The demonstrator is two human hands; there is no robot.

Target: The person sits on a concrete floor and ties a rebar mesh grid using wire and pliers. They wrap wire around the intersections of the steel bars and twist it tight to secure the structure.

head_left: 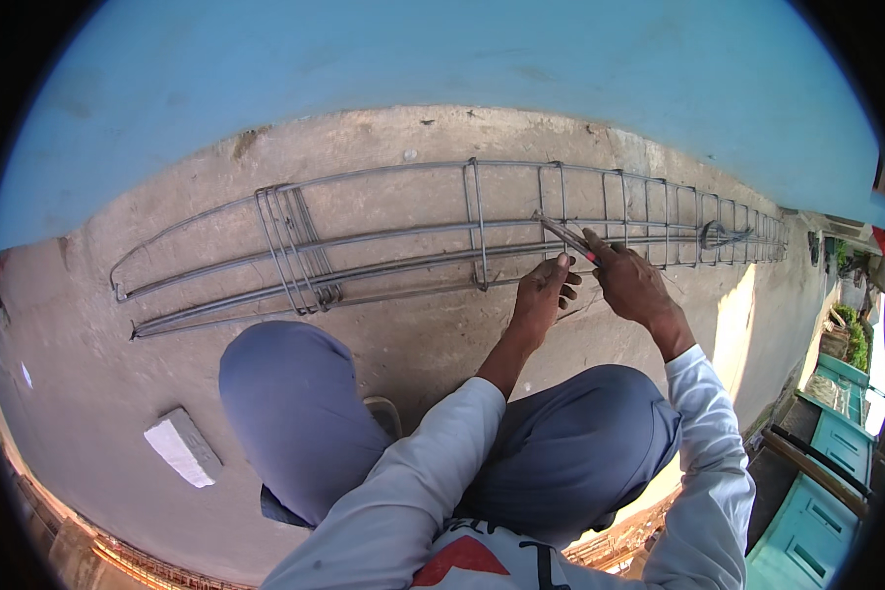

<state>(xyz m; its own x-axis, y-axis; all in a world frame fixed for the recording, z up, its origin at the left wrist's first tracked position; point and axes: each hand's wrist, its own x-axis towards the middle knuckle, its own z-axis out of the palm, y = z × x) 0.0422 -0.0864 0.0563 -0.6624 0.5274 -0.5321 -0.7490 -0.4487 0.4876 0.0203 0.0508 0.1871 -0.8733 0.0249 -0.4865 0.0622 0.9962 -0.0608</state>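
A long steel rebar cage (383, 234) lies on the concrete floor in front of my knees, its long bars crossed by several square stirrups. My right hand (636, 285) is closed around the handles of pincers (566, 236), which show a bit of red at the grip. The jaws point up and left and are at the cage's bars by a stirrup. My left hand (541, 298) is just left of the pincers, at the cage's near side, with its fingers curled. What it holds, if anything, is hidden.
Loose stirrups (300, 251) are bunched toward the cage's left end. Dark wire (723, 236) lies coiled on the right part. A blue wall (442, 59) rises behind. A white block (184, 447) sits on the floor at lower left. Teal panels (821, 521) stand at lower right.
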